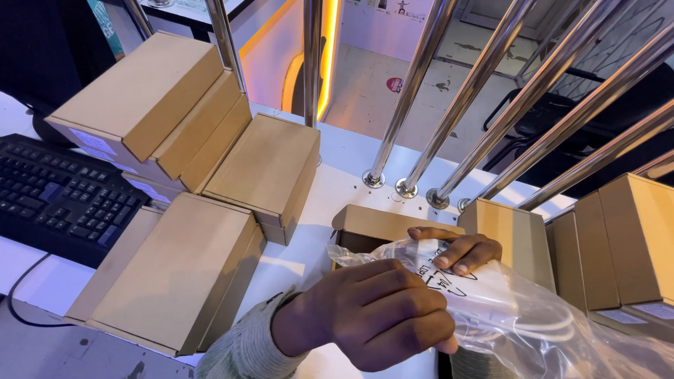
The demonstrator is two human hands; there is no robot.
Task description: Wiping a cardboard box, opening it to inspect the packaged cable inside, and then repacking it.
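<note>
My left hand is closed around a clear plastic bag with black printing, low in the middle of the view. The fingers of my right hand curl over the bag's upper edge from behind. Both hands hold the bag over an open brown cardboard box on the white table. White cable-like loops show through the plastic at the right. The box's inside is mostly hidden by the bag and my hands.
Several closed cardboard boxes are stacked at the left and front left, more at the right. A black keyboard lies far left. Slanted steel rails rise from the table's back edge.
</note>
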